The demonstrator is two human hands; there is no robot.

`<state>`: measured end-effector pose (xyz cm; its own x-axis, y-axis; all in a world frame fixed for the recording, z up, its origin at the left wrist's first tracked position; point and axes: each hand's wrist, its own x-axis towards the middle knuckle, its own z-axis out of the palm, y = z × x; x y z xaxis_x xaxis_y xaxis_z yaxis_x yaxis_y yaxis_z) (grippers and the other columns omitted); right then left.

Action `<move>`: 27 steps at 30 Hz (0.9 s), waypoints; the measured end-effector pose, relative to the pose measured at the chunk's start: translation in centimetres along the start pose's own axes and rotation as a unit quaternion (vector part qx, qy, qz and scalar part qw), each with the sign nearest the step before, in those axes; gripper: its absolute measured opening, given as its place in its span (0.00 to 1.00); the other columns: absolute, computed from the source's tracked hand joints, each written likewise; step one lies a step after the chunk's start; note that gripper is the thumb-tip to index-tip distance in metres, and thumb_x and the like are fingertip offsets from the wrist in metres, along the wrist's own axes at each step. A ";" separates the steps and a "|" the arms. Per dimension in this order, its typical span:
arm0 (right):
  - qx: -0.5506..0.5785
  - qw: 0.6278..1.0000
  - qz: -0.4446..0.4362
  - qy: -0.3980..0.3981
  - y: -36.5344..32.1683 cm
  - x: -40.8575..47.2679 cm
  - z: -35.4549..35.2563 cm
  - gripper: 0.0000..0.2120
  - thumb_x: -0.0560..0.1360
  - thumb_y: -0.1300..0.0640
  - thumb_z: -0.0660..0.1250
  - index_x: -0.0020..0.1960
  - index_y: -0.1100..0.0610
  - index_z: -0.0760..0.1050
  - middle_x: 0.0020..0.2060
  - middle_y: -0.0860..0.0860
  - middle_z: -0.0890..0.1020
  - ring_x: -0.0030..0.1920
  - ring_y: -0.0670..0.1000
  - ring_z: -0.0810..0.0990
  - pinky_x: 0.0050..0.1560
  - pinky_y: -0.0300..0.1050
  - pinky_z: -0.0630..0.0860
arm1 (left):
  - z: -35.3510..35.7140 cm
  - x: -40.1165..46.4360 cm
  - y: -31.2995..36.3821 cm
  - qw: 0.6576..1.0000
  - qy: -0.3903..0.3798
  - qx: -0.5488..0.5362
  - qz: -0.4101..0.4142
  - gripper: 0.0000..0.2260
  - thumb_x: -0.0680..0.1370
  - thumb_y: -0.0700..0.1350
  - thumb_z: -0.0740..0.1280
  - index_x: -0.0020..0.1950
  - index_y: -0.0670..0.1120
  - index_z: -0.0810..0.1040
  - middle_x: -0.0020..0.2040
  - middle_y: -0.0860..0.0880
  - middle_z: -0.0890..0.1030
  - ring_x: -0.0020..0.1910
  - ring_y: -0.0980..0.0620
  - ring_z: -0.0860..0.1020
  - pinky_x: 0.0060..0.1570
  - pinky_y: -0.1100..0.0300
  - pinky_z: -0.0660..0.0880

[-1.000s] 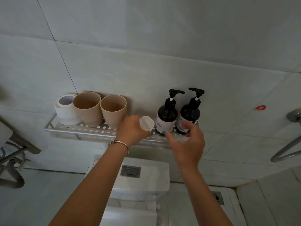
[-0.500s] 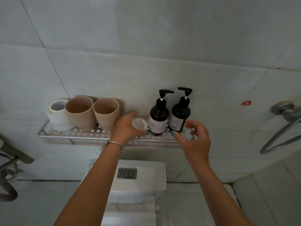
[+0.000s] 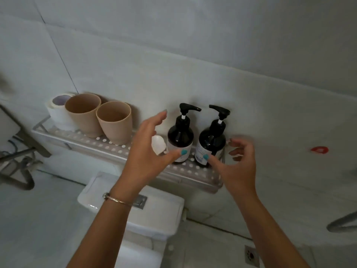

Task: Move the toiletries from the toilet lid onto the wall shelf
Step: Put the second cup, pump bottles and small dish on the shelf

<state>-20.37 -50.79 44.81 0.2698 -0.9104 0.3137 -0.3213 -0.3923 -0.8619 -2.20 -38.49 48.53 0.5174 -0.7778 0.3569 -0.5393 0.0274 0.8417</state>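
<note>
A perforated metal wall shelf [image 3: 100, 146] carries a toilet paper roll [image 3: 56, 111], two beige cups [image 3: 83, 113] [image 3: 115, 120], a small white container [image 3: 158, 145] and two dark pump bottles [image 3: 180, 138] [image 3: 211, 144]. My left hand [image 3: 148, 147] hovers in front of the white container with fingers spread, holding nothing. My right hand [image 3: 237, 159] is beside the right pump bottle, fingers loosely curved and apart from it, thumb near its label.
The white toilet cistern [image 3: 154, 215] with its flush button sits below the shelf. Pipes [image 3: 17, 163] run at the left edge. A metal bar [image 3: 342, 223] shows at the right, a floor drain [image 3: 251, 255] at the bottom right, a red sticker [image 3: 319, 149] on the wall.
My left hand has let go of the small white container, which now stands on the shelf, and its fingers have spread. My right hand has drawn slightly back from the right bottle.
</note>
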 end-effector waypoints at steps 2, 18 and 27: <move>-0.003 0.999 -0.001 -0.042 0.1 0.9 -0.5 0.33 0.59 0.52 0.82 0.58 0.49 0.69 0.51 0.44 0.74 0.48 0.43 0.73 0.45 0.26 0.68 | 1.4 -0.7 1.3 0.999 0.035 -0.001 0.005 0.39 0.67 0.44 0.78 0.73 0.51 0.62 0.68 0.55 0.67 0.67 0.60 0.67 0.63 0.66 0.68; -0.091 0.995 -0.008 -0.046 0.3 1.5 0.2 0.30 0.56 0.35 0.72 0.56 0.41 0.73 0.49 0.41 0.80 0.47 0.45 0.79 0.52 0.55 0.78 | 5.7 -0.9 -1.0 0.985 0.093 0.060 -0.129 0.36 0.68 0.43 0.77 0.72 0.49 0.64 0.68 0.51 0.70 0.62 0.56 0.71 0.64 0.51 0.73; -0.131 0.990 0.025 -0.055 -0.8 1.7 -0.5 0.28 0.57 0.40 0.77 0.51 0.43 0.69 0.46 0.42 0.79 0.47 0.49 0.79 0.48 0.51 0.77 | 5.1 0.2 -1.6 0.991 0.075 0.027 -0.108 0.30 0.67 0.40 0.77 0.67 0.48 0.70 0.63 0.51 0.77 0.60 0.51 0.76 0.61 0.54 0.74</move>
<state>-20.10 -52.08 46.18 0.3393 -0.9156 0.2159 -0.5571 -0.3805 -0.7381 -4.62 -41.89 45.24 0.7152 -0.6595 0.2312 -0.4384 -0.1658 0.8833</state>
